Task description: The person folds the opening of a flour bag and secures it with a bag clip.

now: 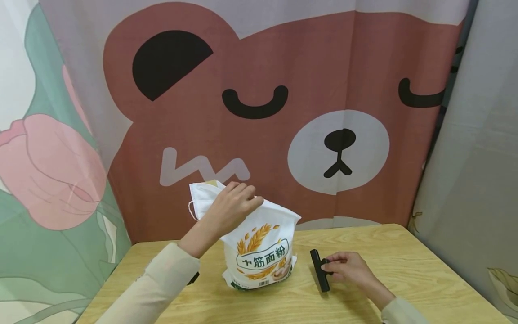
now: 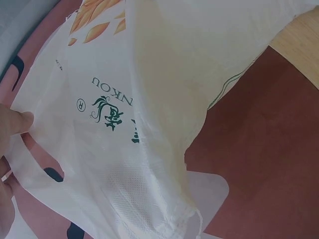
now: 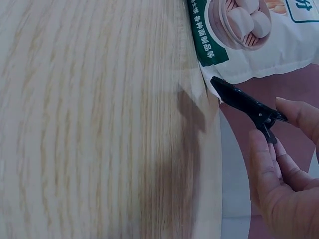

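Observation:
A white flour bag (image 1: 259, 245) with wheat ears and green Chinese lettering stands upright on the table. My left hand (image 1: 232, 208) grips its upper edge, and the bag's top left corner sticks up past the wrist with a loose white thread. In the left wrist view the thumb and fingers pinch the white bag (image 2: 94, 144). Right of the bag, my right hand (image 1: 350, 269) pinches a black bag clip (image 1: 319, 271) by its handles. The right wrist view has the clip (image 3: 244, 104) near the bag's bottom corner, its long jaws looking closed.
The wooden table (image 1: 388, 256) reaches back to a curtain (image 1: 259, 139) printed with a bear. A small black object (image 1: 193, 278) lies on the table, partly hidden by my left forearm. Another curtain (image 1: 477, 180) hangs along the right side.

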`<state>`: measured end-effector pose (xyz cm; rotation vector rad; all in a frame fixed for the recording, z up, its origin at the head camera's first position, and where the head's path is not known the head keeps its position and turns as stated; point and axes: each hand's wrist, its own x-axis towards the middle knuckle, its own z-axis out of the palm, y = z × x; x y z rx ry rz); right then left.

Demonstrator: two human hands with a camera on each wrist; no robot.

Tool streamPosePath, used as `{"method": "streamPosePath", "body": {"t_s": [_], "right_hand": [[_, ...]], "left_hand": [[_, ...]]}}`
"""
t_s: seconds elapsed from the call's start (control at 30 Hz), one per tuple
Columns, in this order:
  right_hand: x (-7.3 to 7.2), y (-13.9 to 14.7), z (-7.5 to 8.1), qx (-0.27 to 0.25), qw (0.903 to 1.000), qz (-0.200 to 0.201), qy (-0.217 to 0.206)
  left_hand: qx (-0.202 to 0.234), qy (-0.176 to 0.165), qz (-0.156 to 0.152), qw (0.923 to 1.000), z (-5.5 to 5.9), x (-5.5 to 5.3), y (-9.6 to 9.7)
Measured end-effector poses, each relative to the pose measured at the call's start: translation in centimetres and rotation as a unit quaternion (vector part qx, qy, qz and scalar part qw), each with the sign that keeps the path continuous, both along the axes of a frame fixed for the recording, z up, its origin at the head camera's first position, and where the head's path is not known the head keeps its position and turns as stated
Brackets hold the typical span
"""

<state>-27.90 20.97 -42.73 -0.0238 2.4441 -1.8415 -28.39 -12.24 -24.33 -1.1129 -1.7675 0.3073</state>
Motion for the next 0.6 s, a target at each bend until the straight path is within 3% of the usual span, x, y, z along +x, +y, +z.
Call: {"method": "streamPosePath", "body": {"t_s": [0.6], "right_hand": [[0.22, -0.32, 0.4, -0.029, 0.9982, -0.051, 0.008]], "left_hand": [[0.004, 0.0, 0.001, 1.0, -0.04, 0.22, 0.07]]}}
